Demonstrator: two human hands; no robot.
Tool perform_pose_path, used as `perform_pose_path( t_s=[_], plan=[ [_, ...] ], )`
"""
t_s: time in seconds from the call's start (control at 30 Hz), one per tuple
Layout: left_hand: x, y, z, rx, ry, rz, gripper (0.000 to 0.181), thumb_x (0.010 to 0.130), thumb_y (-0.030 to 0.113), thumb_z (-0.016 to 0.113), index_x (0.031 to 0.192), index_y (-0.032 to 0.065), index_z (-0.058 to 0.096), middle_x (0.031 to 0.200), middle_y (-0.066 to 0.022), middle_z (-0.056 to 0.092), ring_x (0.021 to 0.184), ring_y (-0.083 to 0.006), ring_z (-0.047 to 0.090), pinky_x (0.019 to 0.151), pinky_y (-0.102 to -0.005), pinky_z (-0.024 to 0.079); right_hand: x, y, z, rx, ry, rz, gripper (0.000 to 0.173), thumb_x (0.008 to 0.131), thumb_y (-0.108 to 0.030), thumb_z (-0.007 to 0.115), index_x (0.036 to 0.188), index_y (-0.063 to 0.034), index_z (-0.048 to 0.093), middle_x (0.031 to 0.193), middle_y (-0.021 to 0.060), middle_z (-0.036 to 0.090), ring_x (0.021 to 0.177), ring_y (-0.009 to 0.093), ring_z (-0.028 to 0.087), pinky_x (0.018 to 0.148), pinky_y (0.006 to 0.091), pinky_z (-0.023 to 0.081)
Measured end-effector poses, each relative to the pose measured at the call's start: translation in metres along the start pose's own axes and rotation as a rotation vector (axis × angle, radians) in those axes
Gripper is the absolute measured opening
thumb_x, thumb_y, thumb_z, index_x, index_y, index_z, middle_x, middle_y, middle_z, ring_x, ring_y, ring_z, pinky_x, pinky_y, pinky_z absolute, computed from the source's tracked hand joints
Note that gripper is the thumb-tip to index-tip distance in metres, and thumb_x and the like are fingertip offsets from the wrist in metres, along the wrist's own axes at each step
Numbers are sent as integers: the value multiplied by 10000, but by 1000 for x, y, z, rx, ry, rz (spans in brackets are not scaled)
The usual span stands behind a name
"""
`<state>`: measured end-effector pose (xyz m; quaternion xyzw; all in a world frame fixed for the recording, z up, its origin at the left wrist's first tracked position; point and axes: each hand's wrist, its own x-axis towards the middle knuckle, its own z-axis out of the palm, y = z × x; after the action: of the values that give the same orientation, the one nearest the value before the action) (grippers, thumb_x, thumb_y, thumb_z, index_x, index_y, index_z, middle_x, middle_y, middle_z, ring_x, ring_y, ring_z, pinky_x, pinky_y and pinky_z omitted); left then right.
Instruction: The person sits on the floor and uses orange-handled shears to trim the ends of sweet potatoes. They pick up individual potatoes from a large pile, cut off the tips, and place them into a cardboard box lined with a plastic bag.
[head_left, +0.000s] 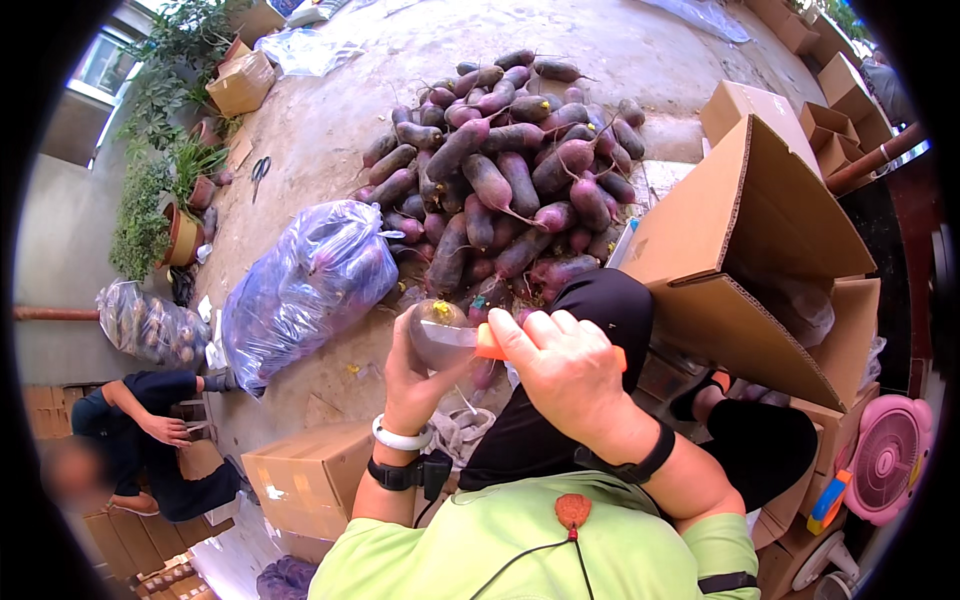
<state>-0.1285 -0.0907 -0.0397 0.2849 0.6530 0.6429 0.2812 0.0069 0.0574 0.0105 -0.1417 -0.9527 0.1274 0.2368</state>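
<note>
My left hand (417, 382) is wrapped around a dark purple radish (435, 341) whose trimmed top shows a yellow-green stub. In my right hand (559, 367) is a knife (487, 341) with an orange handle, gripped in a closed fist. Its blade (448, 334) lies across the upper part of the radish; whether it touches the skin, I cannot tell. Just beyond both hands rises a large heap of similar purple radishes (495, 172) on the concrete floor. A tied clear plastic bag (307, 285) filled with radishes lies left of the heap.
Close on my right stands an open cardboard box (690, 210), with a pink fan (889, 457) behind it. Another carton (307, 480) is near my left elbow. Scissors (259, 171) lie on the floor by potted plants (180, 232). A person (150, 442) sits at far left.
</note>
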Motion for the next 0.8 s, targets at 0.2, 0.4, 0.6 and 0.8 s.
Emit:
perform_pose_path(
  t_s=[0.2,0.4,0.6,0.8],
  plan=[
    [-4,2,-14,-176,-181,-128,767,645,-77,733,1323,20,386,1184,-72,535,1081,-186,544,945,-350,449,6,11,-2,96,7,-65,343,712,-120,627,1055,-105,617,721,13,531,631,181,546,542,297,429],
    [-6,4,-25,-330,-312,-272,821,589,-93,721,1331,7,386,1229,-88,529,1123,-212,537,968,-362,429,11,20,7,100,3,-154,293,754,-142,588,1046,-123,577,719,9,524,662,174,560,542,304,432],
    [-7,5,-23,-584,-351,-112,829,549,40,805,1287,16,428,1237,-112,510,1107,-242,550,970,-386,429,21,42,22,-60,-22,160,255,806,-117,590,1055,-116,534,708,66,521,661,260,577,566,383,475],
    [10,-3,-36,-334,-146,-221,759,584,-7,698,1296,16,435,1160,-94,571,1057,-237,573,950,-369,449,12,30,-27,230,-50,315,240,812,-92,621,1046,-77,570,825,134,600,740,325,613,629,399,497]
  ],
)
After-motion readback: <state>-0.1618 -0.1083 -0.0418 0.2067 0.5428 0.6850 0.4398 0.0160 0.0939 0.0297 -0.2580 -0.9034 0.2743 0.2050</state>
